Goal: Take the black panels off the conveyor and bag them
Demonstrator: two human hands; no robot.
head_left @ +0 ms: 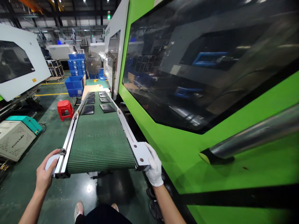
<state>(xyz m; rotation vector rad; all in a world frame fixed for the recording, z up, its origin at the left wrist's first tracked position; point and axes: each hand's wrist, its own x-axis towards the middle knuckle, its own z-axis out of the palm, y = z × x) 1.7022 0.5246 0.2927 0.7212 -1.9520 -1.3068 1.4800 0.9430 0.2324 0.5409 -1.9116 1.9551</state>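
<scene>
A conveyor [100, 143] with a ribbed green belt and metal side rails stretches away in front of me. My bare left hand [48, 168] is closed around the plate at its near left corner. At the near right corner, my right hand [154, 165], in a white glove, grips the light grey end plate [142, 154]; some of its fingers are hidden behind the plate. Two rows of flat black rectangular pieces lie on the far part of the belt, among them a left piece [87, 109] and a right piece [107, 108].
A large green machine [149, 124] with a dark window runs along my right, a metal bar [257, 133] slanting across it. To the left stand a red stool [64, 109], a blue bin [74, 86] and a Topstar unit [17, 140]. Beyond the belt are a fan [93, 63] and stacked blue crates [77, 64].
</scene>
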